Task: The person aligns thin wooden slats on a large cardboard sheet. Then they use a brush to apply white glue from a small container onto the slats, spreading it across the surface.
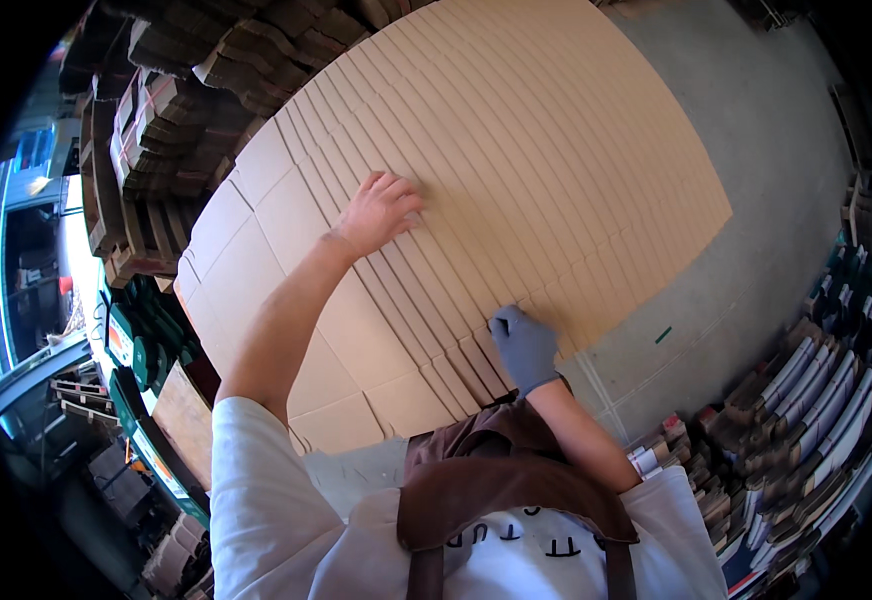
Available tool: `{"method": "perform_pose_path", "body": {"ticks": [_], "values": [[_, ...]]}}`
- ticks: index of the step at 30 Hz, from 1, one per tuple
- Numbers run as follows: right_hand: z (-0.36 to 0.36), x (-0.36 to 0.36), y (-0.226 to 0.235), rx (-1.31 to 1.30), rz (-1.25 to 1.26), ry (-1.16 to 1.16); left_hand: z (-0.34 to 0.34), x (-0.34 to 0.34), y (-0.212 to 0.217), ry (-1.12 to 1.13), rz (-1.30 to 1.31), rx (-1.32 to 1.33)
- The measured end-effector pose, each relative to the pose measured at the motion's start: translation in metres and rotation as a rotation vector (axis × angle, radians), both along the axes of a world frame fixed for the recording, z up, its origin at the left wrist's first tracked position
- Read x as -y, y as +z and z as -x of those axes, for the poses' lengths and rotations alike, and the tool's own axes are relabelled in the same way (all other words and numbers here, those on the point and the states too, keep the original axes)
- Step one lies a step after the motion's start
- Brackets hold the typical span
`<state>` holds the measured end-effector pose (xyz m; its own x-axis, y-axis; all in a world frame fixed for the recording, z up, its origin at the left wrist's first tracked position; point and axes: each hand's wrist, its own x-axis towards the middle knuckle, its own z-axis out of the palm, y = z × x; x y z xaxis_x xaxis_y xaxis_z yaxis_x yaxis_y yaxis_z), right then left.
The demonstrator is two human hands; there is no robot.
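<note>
A long row of overlapping brown cardboard sheets [516, 180], flat and creased like unfolded boxes, fans out in front of me. Their edges form close parallel ridges, and wider panels show at the left. My bare left hand [381, 214] is over the middle of the row, its fingers curled down at the sheet edges. At the near right side of the row, my right hand [526, 347], in a grey glove, is closed at the border of the sheets. Its fingertips and whatever lies inside them are hidden.
Stacks of folded cardboard [171, 130] stand on a wooden pallet [136, 240] at the far left. Several bundles of flat stacked pieces [796, 400] fill the lower right. Grey concrete floor [756, 130] runs along the right, with a small green strip [663, 335] on it.
</note>
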<state>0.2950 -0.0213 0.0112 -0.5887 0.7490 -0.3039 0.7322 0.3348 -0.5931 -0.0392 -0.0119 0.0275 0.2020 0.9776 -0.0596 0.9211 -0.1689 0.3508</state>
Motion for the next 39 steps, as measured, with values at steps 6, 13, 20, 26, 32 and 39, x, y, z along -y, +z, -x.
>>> {"method": "perform_pose_path", "body": {"ticks": [6,13,20,26,32,39], "values": [[0.006,0.013,0.001,0.048,0.099,-0.038,-0.001,-0.023,0.015,-0.169,0.221,-0.069],[0.007,0.006,-0.002,0.016,0.232,-0.049,0.005,-0.038,0.012,-0.179,0.355,0.028],[0.01,0.008,-0.006,0.049,0.169,-0.021,0.004,-0.044,0.012,-0.171,0.389,0.063],[0.01,0.009,-0.009,0.095,0.118,0.005,0.005,-0.047,0.008,-0.159,0.373,0.093],[0.011,0.009,-0.01,0.097,0.109,-0.013,0.005,-0.048,0.007,-0.146,0.381,0.069],[0.013,0.011,-0.013,0.142,0.054,-0.001,0.003,-0.044,0.001,-0.14,0.34,0.048]]}}
